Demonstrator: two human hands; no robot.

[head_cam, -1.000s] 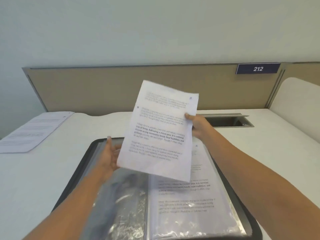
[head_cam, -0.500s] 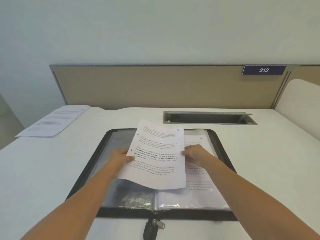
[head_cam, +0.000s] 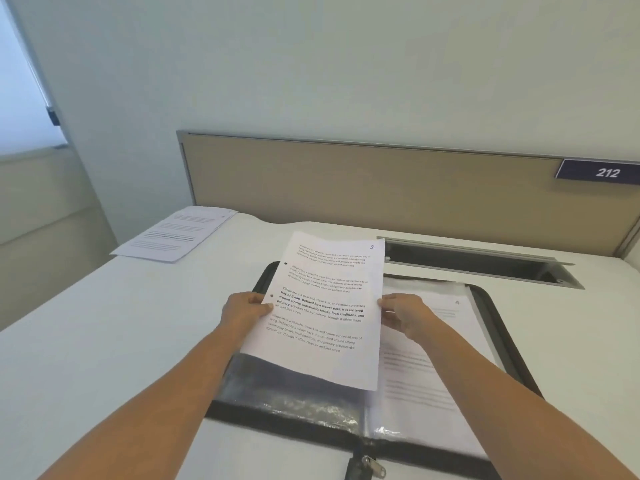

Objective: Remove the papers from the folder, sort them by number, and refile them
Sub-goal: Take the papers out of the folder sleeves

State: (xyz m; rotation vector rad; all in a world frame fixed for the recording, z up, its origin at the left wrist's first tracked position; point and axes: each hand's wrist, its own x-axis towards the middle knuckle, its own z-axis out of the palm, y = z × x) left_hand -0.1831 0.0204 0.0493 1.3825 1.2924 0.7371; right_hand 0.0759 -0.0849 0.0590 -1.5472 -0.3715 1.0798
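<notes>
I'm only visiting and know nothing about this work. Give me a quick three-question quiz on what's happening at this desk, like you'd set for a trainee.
1. True or false: only one hand holds the loose sheet.
2. Which number is handwritten in that sheet's top right corner? A) 2 B) 4 C) 7
3. Fill in: the page still in the right sleeve of the folder is marked ___.

Key: 1 false, since the left hand and right hand each pinch a side edge; 2 A; 3 is 4.
</notes>
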